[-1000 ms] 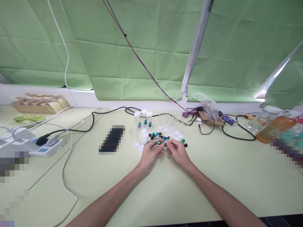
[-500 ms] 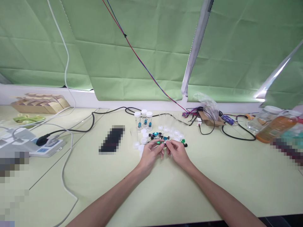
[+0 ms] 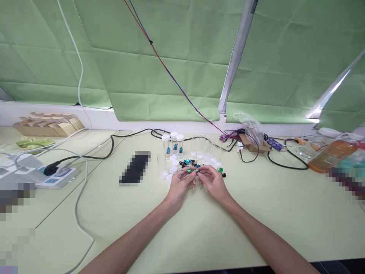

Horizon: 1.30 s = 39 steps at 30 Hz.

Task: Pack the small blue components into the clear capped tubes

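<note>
My left hand is pinched around a small green part with a thin pale stem. Fingertips of my right hand are closed against the left fingertips, around something tiny that I cannot make out. Just beyond the hands lies a heap of small blue and black parts, with another green part to its right. White caps are scattered around the heap, some hidden by my hands. Behind, several clear white-capped tubes stand upright with blue parts inside. More clear tubes are to their right.
A blurred-out dark rectangle lies left of the parts. A power strip and cables are further left. At the back stand a cardboard organiser and a small open box. An orange bottle leans on the right.
Both hands have shifted very slightly left. The right fingers have moved closer over the left fingertips, and the green part sits a little further left.
</note>
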Tool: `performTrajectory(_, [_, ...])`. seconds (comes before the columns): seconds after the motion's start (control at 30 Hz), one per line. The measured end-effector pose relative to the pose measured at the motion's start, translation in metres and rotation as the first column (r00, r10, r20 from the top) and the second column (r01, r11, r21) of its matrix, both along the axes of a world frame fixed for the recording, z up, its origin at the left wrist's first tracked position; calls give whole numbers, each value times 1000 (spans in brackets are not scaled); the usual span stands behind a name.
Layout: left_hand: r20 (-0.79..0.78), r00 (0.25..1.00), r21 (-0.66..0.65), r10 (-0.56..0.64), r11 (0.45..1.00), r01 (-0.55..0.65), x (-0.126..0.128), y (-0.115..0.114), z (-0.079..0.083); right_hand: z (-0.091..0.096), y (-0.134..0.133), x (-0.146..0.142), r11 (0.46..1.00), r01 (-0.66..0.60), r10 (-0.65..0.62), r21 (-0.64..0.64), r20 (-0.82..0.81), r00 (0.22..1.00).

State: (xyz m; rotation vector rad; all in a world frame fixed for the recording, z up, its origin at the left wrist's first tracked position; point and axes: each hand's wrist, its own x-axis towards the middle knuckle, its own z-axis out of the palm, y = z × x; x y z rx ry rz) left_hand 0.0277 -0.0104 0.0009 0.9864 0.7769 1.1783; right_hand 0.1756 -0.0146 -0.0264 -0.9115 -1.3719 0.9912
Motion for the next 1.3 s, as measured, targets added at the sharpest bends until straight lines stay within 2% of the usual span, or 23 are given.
performTrajectory(0.53, [-32, 999, 22, -19, 1000, 20, 0, 1, -5, 5, -1, -1, 1000, 19, -19, 3, 38, 999])
performTrajectory(1.0, [-60, 998, 3, -33, 999, 33, 0, -2, 1, 7, -1, 1, 998, 57, -61, 29, 141, 988])
performTrajectory(1.3, [-58, 998, 13, 5, 1000, -4, 0, -2, 1, 4, -1, 0, 999, 29, -31, 25, 63, 998])
